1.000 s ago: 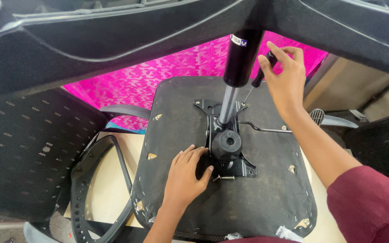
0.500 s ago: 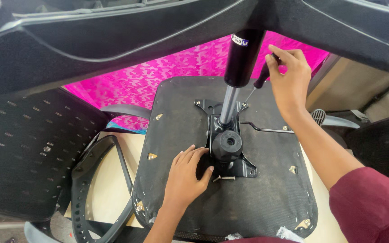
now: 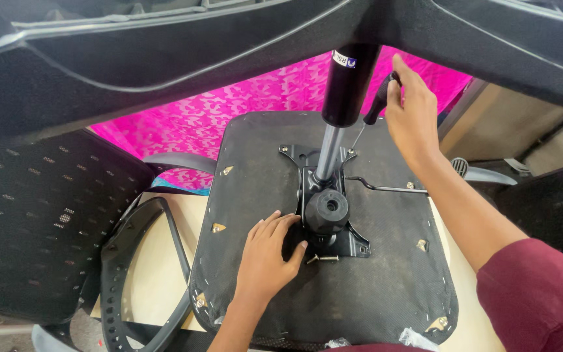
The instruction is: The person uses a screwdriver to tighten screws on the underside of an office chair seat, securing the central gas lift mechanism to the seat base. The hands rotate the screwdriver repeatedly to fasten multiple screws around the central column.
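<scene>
An upturned black chair seat (image 3: 366,293) lies on a pale table. A black metal mounting plate (image 3: 346,238) is fixed on its underside, with a gas lift cylinder (image 3: 343,91) rising from it and a round black knob (image 3: 326,210) at its base. My right hand (image 3: 412,114) grips a black-handled screwdriver (image 3: 374,107) whose tip meets the far right corner of the plate. My left hand (image 3: 265,257) rests flat on the seat, fingertips against the plate's left side. A loose bolt (image 3: 320,258) lies just right of its thumb.
A thin metal lever (image 3: 382,189) sticks out right from the plate. A black plastic armrest frame (image 3: 125,261) lies to the left beside a mesh chair back (image 3: 27,221). A pink patterned cloth (image 3: 229,114) is behind. A dark chair base (image 3: 164,58) spans overhead.
My right hand has turned on the screwdriver handle, its fingers closing from spread to wrapped round it. My left hand has stayed in place.
</scene>
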